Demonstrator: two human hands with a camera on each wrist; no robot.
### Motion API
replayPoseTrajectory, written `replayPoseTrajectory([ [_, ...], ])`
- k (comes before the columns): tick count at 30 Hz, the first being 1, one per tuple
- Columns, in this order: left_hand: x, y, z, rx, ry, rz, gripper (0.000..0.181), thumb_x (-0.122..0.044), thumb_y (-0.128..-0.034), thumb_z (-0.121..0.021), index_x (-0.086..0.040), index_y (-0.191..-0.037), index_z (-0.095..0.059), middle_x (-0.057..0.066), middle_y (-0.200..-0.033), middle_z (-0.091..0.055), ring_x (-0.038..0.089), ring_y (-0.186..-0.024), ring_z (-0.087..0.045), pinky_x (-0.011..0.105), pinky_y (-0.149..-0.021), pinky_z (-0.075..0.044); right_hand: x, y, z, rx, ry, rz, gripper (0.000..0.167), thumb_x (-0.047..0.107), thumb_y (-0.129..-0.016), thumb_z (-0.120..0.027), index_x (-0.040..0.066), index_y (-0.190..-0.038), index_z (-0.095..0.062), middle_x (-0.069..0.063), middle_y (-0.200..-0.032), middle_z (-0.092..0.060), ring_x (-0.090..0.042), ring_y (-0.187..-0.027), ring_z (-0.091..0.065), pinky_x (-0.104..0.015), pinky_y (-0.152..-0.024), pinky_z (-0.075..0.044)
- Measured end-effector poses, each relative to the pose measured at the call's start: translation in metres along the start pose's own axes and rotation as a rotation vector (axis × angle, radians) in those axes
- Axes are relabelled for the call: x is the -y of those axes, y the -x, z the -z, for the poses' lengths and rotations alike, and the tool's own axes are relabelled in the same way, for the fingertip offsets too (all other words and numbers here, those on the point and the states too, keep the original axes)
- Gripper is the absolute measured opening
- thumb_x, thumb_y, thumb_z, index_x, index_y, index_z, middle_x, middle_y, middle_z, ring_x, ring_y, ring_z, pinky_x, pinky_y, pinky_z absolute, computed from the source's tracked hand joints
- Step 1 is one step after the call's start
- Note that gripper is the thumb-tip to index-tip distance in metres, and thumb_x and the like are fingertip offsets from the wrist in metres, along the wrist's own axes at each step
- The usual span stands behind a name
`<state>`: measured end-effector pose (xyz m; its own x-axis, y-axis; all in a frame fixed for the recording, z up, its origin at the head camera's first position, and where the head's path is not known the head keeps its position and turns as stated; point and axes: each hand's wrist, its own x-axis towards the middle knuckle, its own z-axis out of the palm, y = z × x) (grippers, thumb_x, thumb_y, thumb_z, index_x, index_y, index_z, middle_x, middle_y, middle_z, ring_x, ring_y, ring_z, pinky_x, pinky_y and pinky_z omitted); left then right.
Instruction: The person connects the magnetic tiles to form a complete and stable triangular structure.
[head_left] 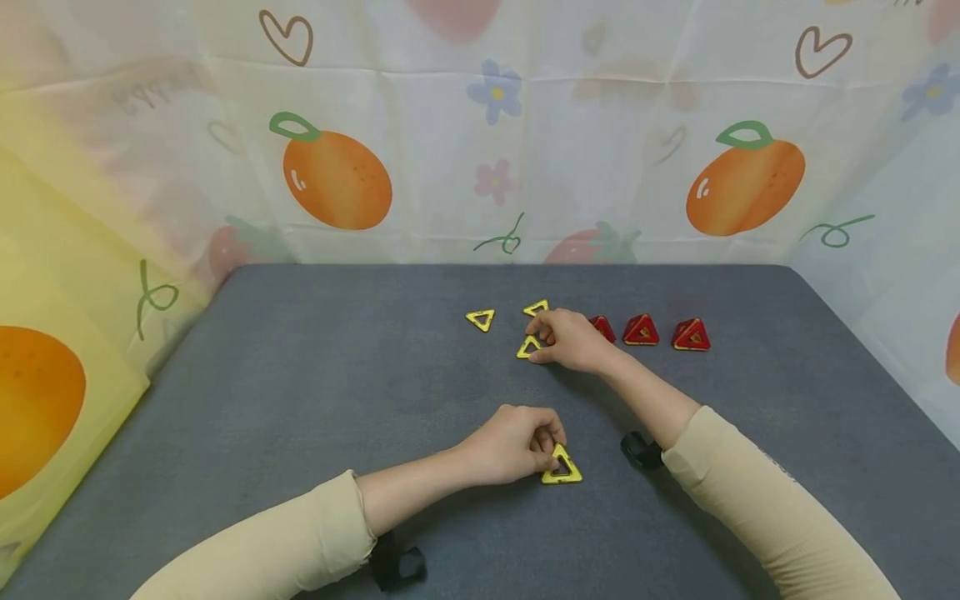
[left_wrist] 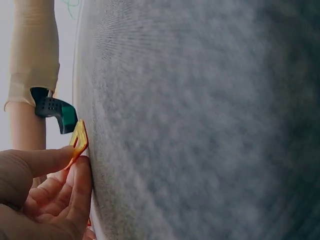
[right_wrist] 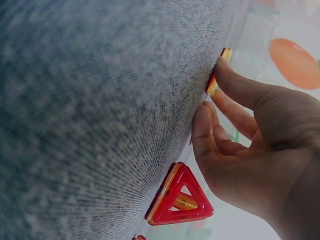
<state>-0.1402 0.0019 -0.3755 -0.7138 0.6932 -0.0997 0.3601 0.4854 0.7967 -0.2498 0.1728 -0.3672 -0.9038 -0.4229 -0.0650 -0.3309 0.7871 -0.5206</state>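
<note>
Near the front of the table, my left hand (head_left: 510, 446) pinches a yellow triangular magnetic tile (head_left: 562, 478) with an open middle. In the left wrist view this tile (left_wrist: 81, 136) shows a red edge and tilts up from the tabletop between thumb and fingers. Farther off, my right hand (head_left: 572, 340) has thumb and index finger at two sides of another yellow triangular tile (head_left: 522, 352), which lies on or just above the table. The right wrist view shows that tile (right_wrist: 212, 86) edge-on, partly covered by the thumb.
Behind the right hand lies a yellow triangular tile (head_left: 534, 309), with another tile (head_left: 480, 319) to its left. Three red pyramids of triangles stand in a row on the right, including the rightmost pyramid (head_left: 691, 335). A fruit-print cloth (head_left: 435, 150) hangs behind the grey table (head_left: 300, 358).
</note>
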Motion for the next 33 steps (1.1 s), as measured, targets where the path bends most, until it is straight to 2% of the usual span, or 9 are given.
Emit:
replayPoseTrajectory([
  [10, 0.003, -0.001, -0.002, -0.027, -0.064, -0.01, 0.01, -0.008, -0.0864, -0.075, -0.005, -0.095, -0.072, 0.003, -0.08, -0.067, -0.002, -0.064, -0.052, 0.013, -0.06, -0.045, 0.001, 0.0, 0.0, 0.001, 0.005, -0.006, 0.035, 0.017, -0.088, -0.075, 0.003, -0.118, -0.065, -0.016, -0.107, -0.062, -0.028, -0.101, -0.06, -0.041, -0.087, -0.052],
  [16, 0.007, -0.001, 0.0, -0.023, -0.042, -0.005, 0.021, -0.011, -0.0853, -0.077, -0.003, -0.104, -0.07, 0.004, -0.082, -0.067, -0.001, -0.061, -0.053, 0.013, -0.059, -0.045, 0.002, 0.0, 0.0, 0.006, 0.007, -0.011, 0.035, 0.018, -0.088, -0.075, 0.003, -0.119, -0.065, -0.016, -0.108, -0.062, -0.028, -0.101, -0.06, -0.041, -0.088, -0.052],
  [24, 0.016, 0.005, 0.006, 0.018, -0.017, -0.026, 0.037, -0.017, -0.0768, -0.085, -0.009, -0.109, -0.07, 0.001, -0.084, -0.063, -0.001, -0.059, -0.055, 0.015, -0.059, -0.046, 0.002, 0.0, 0.001, 0.006, 0.002, -0.007, 0.035, 0.018, -0.088, -0.075, 0.003, -0.119, -0.065, -0.017, -0.109, -0.062, -0.029, -0.101, -0.06, -0.041, -0.088, -0.052],
  [33, 0.018, 0.005, 0.006, 0.024, -0.033, -0.055, 0.035, -0.016, -0.0768, -0.085, -0.009, -0.108, -0.071, 0.001, -0.082, -0.061, -0.003, -0.058, -0.053, 0.014, -0.059, -0.046, 0.002, 0.0, 0.0, 0.005, 0.012, -0.003, 0.036, 0.018, -0.088, -0.075, 0.003, -0.119, -0.065, -0.017, -0.108, -0.062, -0.028, -0.101, -0.06, -0.04, -0.087, -0.052],
])
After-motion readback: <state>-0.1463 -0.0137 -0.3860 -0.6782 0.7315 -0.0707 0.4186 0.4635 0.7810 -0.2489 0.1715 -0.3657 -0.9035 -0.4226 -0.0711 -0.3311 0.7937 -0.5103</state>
